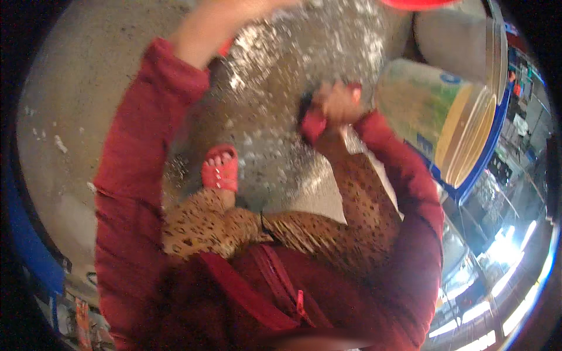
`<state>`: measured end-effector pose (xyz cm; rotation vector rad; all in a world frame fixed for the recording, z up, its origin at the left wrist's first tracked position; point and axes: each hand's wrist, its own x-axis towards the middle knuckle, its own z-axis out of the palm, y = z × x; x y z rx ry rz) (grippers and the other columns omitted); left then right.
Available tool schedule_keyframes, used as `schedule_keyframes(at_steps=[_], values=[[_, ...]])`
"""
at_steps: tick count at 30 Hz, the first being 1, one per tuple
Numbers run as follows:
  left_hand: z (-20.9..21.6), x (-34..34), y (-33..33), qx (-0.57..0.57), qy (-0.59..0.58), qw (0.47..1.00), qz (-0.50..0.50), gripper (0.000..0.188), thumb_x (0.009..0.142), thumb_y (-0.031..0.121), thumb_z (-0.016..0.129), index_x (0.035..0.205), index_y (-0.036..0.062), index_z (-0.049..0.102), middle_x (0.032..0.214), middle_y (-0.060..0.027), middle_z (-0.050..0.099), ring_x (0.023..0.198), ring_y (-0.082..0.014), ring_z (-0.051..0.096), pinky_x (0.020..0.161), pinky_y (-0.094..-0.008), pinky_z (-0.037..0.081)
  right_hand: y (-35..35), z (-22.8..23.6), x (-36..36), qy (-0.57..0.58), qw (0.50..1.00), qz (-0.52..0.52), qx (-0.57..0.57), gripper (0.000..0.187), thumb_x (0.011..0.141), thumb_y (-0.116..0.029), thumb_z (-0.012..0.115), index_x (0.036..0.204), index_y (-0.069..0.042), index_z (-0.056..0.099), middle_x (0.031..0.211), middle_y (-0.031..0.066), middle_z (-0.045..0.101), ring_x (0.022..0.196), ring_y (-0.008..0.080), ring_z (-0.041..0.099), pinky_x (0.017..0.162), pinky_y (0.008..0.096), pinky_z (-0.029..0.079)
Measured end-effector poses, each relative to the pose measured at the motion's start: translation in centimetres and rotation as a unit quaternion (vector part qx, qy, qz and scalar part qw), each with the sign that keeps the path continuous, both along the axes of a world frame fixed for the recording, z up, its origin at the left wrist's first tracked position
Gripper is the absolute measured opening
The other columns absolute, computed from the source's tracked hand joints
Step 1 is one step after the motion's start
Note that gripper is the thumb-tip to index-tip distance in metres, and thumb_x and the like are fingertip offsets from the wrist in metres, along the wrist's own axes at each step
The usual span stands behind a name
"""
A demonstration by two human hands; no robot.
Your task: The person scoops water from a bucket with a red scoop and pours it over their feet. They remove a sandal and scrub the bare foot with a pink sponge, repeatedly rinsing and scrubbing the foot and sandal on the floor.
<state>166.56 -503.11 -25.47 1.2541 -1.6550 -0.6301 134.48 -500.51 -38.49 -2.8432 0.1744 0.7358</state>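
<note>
My left hand (pixel 252 6) reaches out past the upper edge, smeared by motion, and its fingers are cut off from view. Below its wrist a small red thing (pixel 225 47) shows in part; its kind cannot be told. My right hand (pixel 339 106) is over my right foot, its fingers curled in, slightly blurred. A bit of red (pixel 355 92) sticks out beside these fingers, but what they hold, if anything, is hidden. Red sandals are on my feet: the left sandal (pixel 220 172) is plain to see, the right sandal (pixel 313 125) partly covered.
Wet concrete floor (pixel 263 134) with glistening puddles and pale scraps lies around my feet. A translucent tub with a yellowish label (pixel 410 99) lies tilted at right, against a blue edge (pixel 468 190). A red rim (pixel 418 3) shows at the top. Bright lamps (pixel 509 257) glare far right.
</note>
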Motion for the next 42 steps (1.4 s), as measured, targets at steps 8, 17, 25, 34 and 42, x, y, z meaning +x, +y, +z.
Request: schedule_keyframes(at_steps=[8, 17, 25, 34, 42], values=[[1.7, 1.9, -0.1, -0.059, -0.031, 0.998, 0.013, 0.008, 0.079, -0.005, 0.052, 0.084, -0.0015, 0.059, 0.081, -0.0098, 0.057, 0.072, -0.022, 0.059, 0.067, -0.0367, 0.048, 2.5, -1.6, 2.4, 0.127, 0.991, 0.041, 0.011, 0.015, 0.065, -0.025, 0.065, 0.08, -0.027, 0.069, 0.094, -0.0091, 0.062, 0.104, 0.0192, 0.053, 0.079, 0.0473, 0.044], [-0.8, 1.2, -0.7, -0.04, -0.003, 0.999, -0.007, 0.008, 0.077, -0.007, 0.055, 0.081, -0.0013, 0.059, 0.08, -0.0109, 0.057, 0.069, -0.0212, 0.058, 0.066, -0.0372, 0.048, -3.3, 4.0, 2.1, 0.137, 0.99, 0.001, -0.039, 0.019, 0.073, -0.022, 0.061, 0.09, -0.027, 0.068, 0.103, -0.006, 0.06, 0.108, 0.0213, 0.048, 0.084, 0.0464, 0.039], [-0.3, 0.5, -0.7, -0.085, -0.023, 0.996, 0.025, 0.01, 0.077, -0.006, 0.054, 0.084, -0.0009, 0.059, 0.083, -0.0092, 0.056, 0.073, -0.0231, 0.058, 0.068, -0.0366, 0.046, 6.4, 2.7, -0.4, 0.109, 0.992, 0.013, 0.064, 0.011, 0.066, -0.021, 0.065, 0.076, -0.02, 0.07, 0.111, -0.004, 0.053, 0.109, 0.0186, 0.044, 0.087, 0.0429, 0.036], [1.7, 0.1, -1.7, -0.146, -0.038, 0.988, 0.011, 0.008, 0.08, -0.003, 0.053, 0.084, -0.0001, 0.059, 0.082, -0.0087, 0.054, 0.069, -0.0221, 0.056, 0.065, -0.0353, 0.044, -15.1, 12.0, -0.2, 0.214, 0.937, -0.12, -0.249, 0.054, 0.076, -0.034, 0.069, 0.128, -0.033, 0.054, 0.103, 0.0032, 0.054, 0.104, 0.0222, 0.048, 0.072, 0.0482, 0.039], [3.4, 0.2, -1.6, -0.128, -0.012, 0.992, 0.014, 0.009, 0.08, -0.002, 0.057, 0.085, 0.0028, 0.062, 0.083, -0.0071, 0.055, 0.068, -0.0168, 0.057, 0.062, -0.0304, 0.046, 5.1, 6.2, -1.5, -0.017, 0.91, -0.413, -0.031, 0.059, 0.086, -0.033, 0.057, 0.14, -0.028, 0.036, 0.128, 0.0243, 0.042, 0.116, 0.043, 0.044, 0.084, 0.0498, 0.05]])
